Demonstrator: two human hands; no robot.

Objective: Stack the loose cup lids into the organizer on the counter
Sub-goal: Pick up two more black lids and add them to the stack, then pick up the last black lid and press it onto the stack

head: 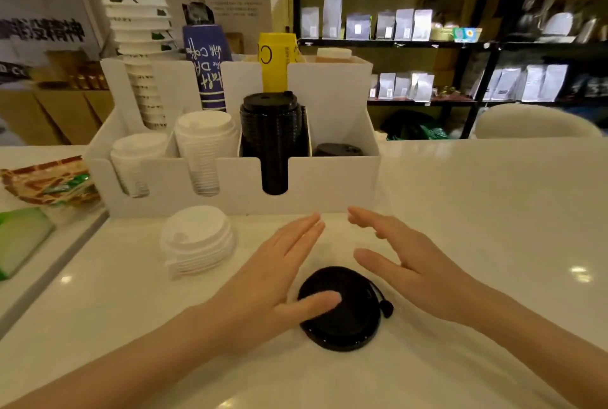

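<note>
A black lid [342,310] lies flat on the white counter [477,211] in the lower centre of the frame, with a small tethered plug at its right edge. The left hand [273,280] is spread open, fingers extended toward the upper centre; its thumb rests on top of the black lid, and it grips nothing. The right hand [411,264] is also open and empty, fingers extended, positioned just right of and above the lid; contact with the lid cannot be determined.

A short stack of white lids [197,241] stands loose on the counter, left of the left hand.

The white organizer [329,178] occupies the centre of the frame, directly behind both hands. Its front row, from left to right, holds two stacks of white lids [204,148], a tall stack of black lids [273,132], and a low black lid [339,149] in the rightmost compartment. Its rear compartments hold paper cups [144,93]. Shelves [427,43] with bags fill the upper right.
</note>
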